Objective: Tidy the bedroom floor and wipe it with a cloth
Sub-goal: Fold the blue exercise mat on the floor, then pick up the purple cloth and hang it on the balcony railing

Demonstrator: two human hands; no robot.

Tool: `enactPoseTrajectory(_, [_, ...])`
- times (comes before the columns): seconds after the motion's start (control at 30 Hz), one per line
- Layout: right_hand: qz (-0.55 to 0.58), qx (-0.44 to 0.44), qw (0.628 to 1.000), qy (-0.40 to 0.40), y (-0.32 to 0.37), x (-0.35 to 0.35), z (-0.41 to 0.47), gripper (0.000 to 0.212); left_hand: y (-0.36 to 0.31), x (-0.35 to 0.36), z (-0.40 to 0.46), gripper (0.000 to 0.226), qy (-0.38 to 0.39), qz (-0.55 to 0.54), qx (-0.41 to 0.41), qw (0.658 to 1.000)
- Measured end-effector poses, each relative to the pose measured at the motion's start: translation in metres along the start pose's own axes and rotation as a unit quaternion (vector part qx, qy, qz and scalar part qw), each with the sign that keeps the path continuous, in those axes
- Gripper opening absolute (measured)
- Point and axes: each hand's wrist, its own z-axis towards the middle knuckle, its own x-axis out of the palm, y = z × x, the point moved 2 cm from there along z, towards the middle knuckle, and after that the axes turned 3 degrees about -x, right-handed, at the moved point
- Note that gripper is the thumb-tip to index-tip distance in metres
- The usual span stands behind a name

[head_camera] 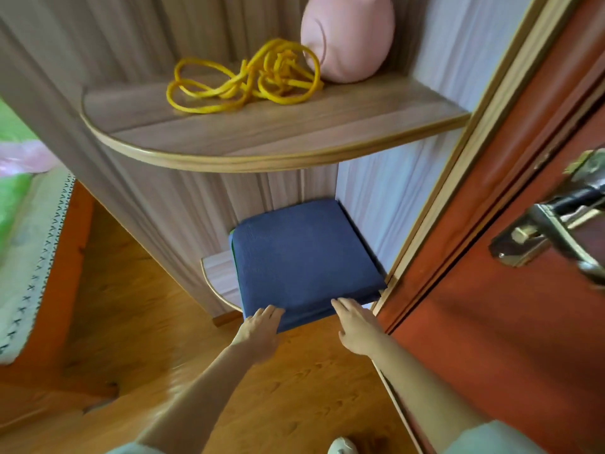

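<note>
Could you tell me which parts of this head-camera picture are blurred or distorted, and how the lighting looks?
In the head view, the door handle at the right edge is smeared by blur; wide-angle bending curves the door frame and shelf; the folded blue mat and yellow rope are fairly sharp; lighting is soft and even, without glare.

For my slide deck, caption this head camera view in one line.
Both hands, left and right, touch the folded blue cloth on the bottom corner shelf.

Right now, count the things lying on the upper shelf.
2: a yellow rope tangled at the middle of the upper shelf, and a pink cushion behind it to the right. Nothing looks hidden.
</note>
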Motion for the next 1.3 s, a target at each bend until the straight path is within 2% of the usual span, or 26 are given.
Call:
enactPoseTrajectory(0.07, [0.007,-0.04,0.999,-0.03,0.019,-0.027,-0.019,0.058,-0.003,-0.026,-0.03,0.05,-0.012,-0.066,-0.009,0.998])
enactPoseTrajectory(0.13, [0.052,-0.044,0.995,-0.071,0.036,-0.055,-0.036,0.045,-0.008,-0.053,-0.062,0.042,-0.042,-0.171,-0.044,0.983])
enactPoseTrajectory(0.2, [0.155,0.001,0.982,-0.109,0.051,-0.087,-0.05,0.029,-0.014,-0.081,-0.095,0.028,-0.087,-0.302,-0.074,0.946])
enactPoseTrajectory(0.27, [0.281,0.031,0.952,-0.117,0.066,-0.117,-0.064,0.019,-0.018,-0.106,-0.123,0.016,-0.127,-0.389,-0.08,0.909])
enactPoseTrajectory(0.37, [0.386,0.005,0.913,-0.131,0.096,-0.157,-0.085,0.016,-0.018,-0.142,-0.16,0.023,-0.174,-0.501,-0.088,0.843])
enactPoseTrajectory(0.43, [0.429,-0.023,0.892,-0.14,0.118,-0.177,-0.097,0.017,-0.016,-0.165,-0.183,0.023,-0.201,-0.543,-0.089,0.81])
enactPoseTrajectory(0.6, [0.487,-0.088,0.86,-0.126,0.165,-0.205,-0.11,0.016,-0.001,-0.202,-0.232,0.015,-0.267,-0.591,-0.104,0.754])
enactPoseTrajectory(0.7, [0.562,-0.084,0.814,-0.121,0.179,-0.216,-0.112,0.015,0.019,-0.212,-0.262,0.022,-0.291,-0.658,-0.133,0.681])
enactPoseTrajectory(0.8, [0.607,-0.083,0.784,-0.096,0.193,-0.228,-0.106,0.016,0.038,-0.217,-0.294,0.052,-0.325,-0.733,-0.135,0.582])
enactPoseTrajectory(0.83, [0.609,-0.092,0.784,-0.083,0.2,-0.232,-0.103,0.017,0.044,-0.218,-0.306,0.057,-0.349,-0.75,-0.133,0.546])
enactPoseTrajectory(0.93, [0.6,-0.134,0.788,-0.035,0.223,-0.241,-0.094,0.019,0.054,-0.215,-0.342,0.023,-0.445,-0.772,-0.14,0.432])
enactPoseTrajectory(1.0, [0.603,-0.154,0.783,-0.005,0.24,-0.24,-0.087,0.019,0.053,-0.209,-0.365,0.023,-0.501,-0.759,-0.173,0.377])
enactPoseTrajectory(1.07, [0.603,-0.169,0.779,0.032,0.257,-0.233,-0.08,0.018,0.049,-0.202,-0.386,0.025,-0.544,-0.737,-0.204,0.344])
enactPoseTrajectory(1.17, [0.593,-0.184,0.775,0.113,0.29,-0.213,-0.074,0.017,0.041,-0.186,-0.417,0.033,-0.582,-0.7,-0.261,0.32])
enactPoseTrajectory(1.23, [0.581,-0.191,0.774,0.164,0.313,-0.197,-0.073,0.016,0.037,-0.17,-0.438,0.024,-0.599,-0.682,-0.302,0.293])
enactPoseTrajectory(1.3, [0.566,-0.203,0.775,0.197,0.338,-0.182,-0.075,0.015,0.034,-0.151,-0.46,0.014,-0.612,-0.667,-0.343,0.252])
